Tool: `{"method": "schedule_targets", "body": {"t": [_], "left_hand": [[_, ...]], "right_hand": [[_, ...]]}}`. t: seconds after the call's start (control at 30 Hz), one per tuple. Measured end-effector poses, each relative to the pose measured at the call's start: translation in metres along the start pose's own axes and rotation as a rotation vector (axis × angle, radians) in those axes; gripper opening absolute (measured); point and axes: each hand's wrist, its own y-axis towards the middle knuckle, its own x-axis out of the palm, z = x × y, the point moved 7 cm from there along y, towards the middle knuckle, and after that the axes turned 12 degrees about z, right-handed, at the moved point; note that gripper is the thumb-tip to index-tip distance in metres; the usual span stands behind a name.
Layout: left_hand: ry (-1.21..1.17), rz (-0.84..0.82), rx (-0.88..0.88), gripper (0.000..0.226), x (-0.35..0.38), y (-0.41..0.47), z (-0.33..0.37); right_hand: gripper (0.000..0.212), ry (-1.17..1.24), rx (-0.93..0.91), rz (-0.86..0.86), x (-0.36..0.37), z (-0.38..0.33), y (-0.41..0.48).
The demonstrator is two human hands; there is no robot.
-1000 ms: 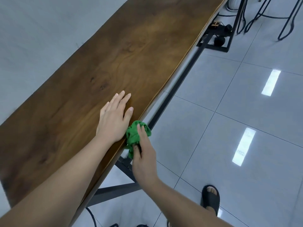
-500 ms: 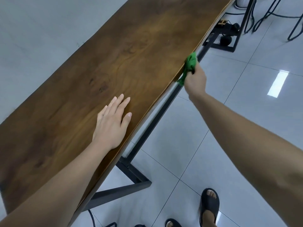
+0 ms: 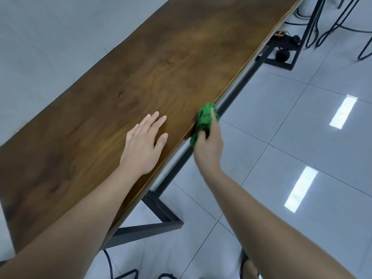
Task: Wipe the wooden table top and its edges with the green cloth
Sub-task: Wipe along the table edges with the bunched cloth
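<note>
A long dark wooden table top runs diagonally from the lower left to the upper right. My left hand lies flat on it, fingers straight, close to the near edge. My right hand grips a bunched green cloth and holds it against the table's near edge, just right of my left hand. Part of the cloth is hidden inside my fist.
The table stands on a black metal frame over a glossy grey tiled floor. Black cables lie on the floor under the near end. More black metal legs and a small wheeled object stand at the upper right.
My right hand with the cloth slid far up along the near edge, then came back down toward my left hand. My left hand stayed flat on the table.
</note>
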Motion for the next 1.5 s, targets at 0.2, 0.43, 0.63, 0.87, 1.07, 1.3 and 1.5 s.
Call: {"method": "schedule_targets", "body": {"t": [0.2, 0.43, 0.63, 0.87, 1.07, 1.3, 1.5], "left_hand": [[-0.141, 0.061, -0.003, 0.05, -0.017, -0.015, -0.009], [-0.148, 0.056, -0.071, 0.048, -0.067, -0.133, -0.084], [-0.055, 0.032, -0.219, 0.051, -0.087, -0.233, -0.159], [-0.024, 0.061, -0.269, 0.057, -0.09, -0.274, -0.18], [0.004, 0.086, -0.263, 0.058, -0.088, -0.273, -0.179], [0.018, 0.088, -0.271, 0.078, -0.09, -0.272, -0.177], [0.018, 0.085, -0.268, 0.076, -0.088, -0.272, -0.179]], "right_hand": [[0.07, 0.01, -0.034, -0.165, 0.02, 0.026, -0.15], [0.065, 0.021, -0.066, -0.195, 0.028, 0.019, -0.257], [0.075, -0.021, -0.048, -0.286, 0.047, 0.038, -0.348], [0.08, 0.001, -0.007, -0.449, 0.057, 0.055, -0.42], [0.07, -0.018, -0.003, -0.273, 0.046, 0.04, -0.34], [0.079, -0.114, -0.037, -0.032, 0.03, 0.012, -0.154], [0.079, -0.104, 0.041, 0.053, 0.019, -0.01, -0.088]]}}
